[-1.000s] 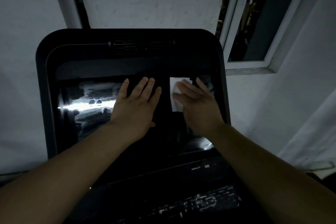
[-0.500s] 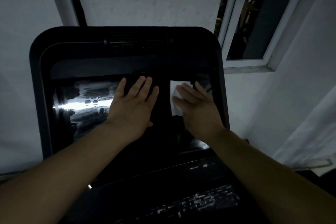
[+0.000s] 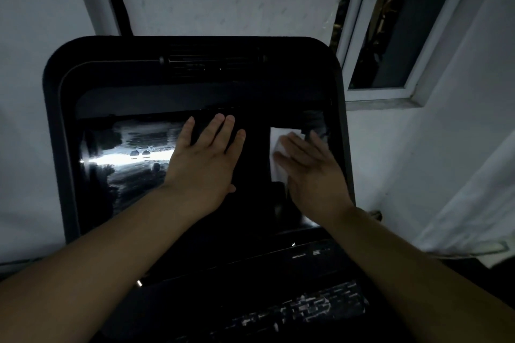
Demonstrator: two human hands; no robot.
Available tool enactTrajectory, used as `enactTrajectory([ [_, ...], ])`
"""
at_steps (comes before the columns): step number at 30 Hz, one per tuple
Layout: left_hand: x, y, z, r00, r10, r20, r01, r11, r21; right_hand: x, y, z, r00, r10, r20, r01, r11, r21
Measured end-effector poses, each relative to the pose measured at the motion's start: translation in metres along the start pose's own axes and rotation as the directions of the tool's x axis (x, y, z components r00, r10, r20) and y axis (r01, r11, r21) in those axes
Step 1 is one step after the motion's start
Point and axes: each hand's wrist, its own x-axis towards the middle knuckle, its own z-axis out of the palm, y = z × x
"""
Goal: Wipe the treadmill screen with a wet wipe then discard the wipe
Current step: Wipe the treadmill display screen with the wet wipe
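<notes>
The black treadmill console fills the middle of the head view, and its glossy screen shows wet streaks and a bright glare band on the left half. A white wet wipe lies flat on the screen's upper right part. My right hand presses flat on the wipe with fingers spread, covering its lower right portion. My left hand rests flat on the screen's centre, fingers apart, holding nothing.
The console's thick black frame surrounds the screen, with a vent slot along its top. A button panel sits below the screen. White walls stand behind, and a white-framed window is open at the upper right. A pale curtain hangs at the right.
Both hands stay flat on the screen. My right hand and the wipe have shifted slightly to the right along the screen's upper right area.
</notes>
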Motion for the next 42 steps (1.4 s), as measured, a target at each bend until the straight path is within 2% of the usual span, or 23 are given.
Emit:
enactTrajectory([
  [2, 0.000, -0.001, 0.001, 1.000, 0.005, -0.003, -0.005, 1.000, -0.001, -0.010, 0.018, -0.003, 1.000, -0.001, 0.025, 0.002, 0.999, -0.043],
  [5, 0.000, -0.002, 0.003, 1.000, 0.011, -0.004, -0.011, 1.000, 0.011, -0.025, 0.047, -0.010, 0.994, 0.094, 0.060, -0.088, 0.992, -0.095],
  [8, 0.000, -0.002, 0.003, 1.000, 0.013, -0.005, -0.013, 1.000, 0.010, -0.025, 0.047, -0.011, 0.986, 0.164, 0.039, -0.159, 0.983, -0.097],
  [11, 0.000, -0.001, 0.002, 1.000, 0.014, -0.013, -0.014, 1.000, 0.003, -0.012, 0.021, -0.003, 0.994, 0.110, -0.009, -0.110, 0.994, -0.005],
  [15, -0.001, -0.001, 0.000, 1.000, 0.010, -0.007, -0.010, 1.000, -0.002, -0.006, 0.020, -0.002, 0.999, -0.022, 0.050, 0.021, 1.000, 0.021],
  [21, 0.000, -0.001, 0.001, 1.000, 0.009, 0.012, -0.009, 1.000, 0.006, -0.016, 0.058, -0.016, 0.988, 0.135, 0.075, -0.126, 0.986, -0.112],
  [26, 0.000, 0.000, 0.000, 1.000, 0.004, 0.004, -0.004, 1.000, -0.011, 0.001, -0.013, -0.001, 1.000, -0.012, 0.015, 0.012, 1.000, 0.005],
  [29, 0.000, -0.001, 0.000, 1.000, 0.006, -0.002, -0.006, 1.000, -0.012, -0.001, -0.018, 0.001, 0.999, -0.045, 0.020, 0.044, 0.999, 0.022],
  [35, -0.001, -0.001, -0.002, 1.000, 0.012, 0.027, -0.012, 1.000, -0.019, -0.035, 0.032, -0.006, 0.999, 0.021, 0.038, -0.019, 0.998, -0.062],
  [39, -0.002, 0.000, -0.003, 1.000, 0.011, 0.022, -0.010, 1.000, -0.026, -0.025, -0.005, 0.001, 0.998, 0.056, -0.027, -0.056, 0.998, -0.012],
  [42, -0.002, 0.000, -0.004, 1.000, 0.013, 0.018, -0.013, 1.000, -0.020, -0.023, -0.013, 0.003, 1.000, 0.000, 0.014, 0.000, 1.000, 0.018],
])
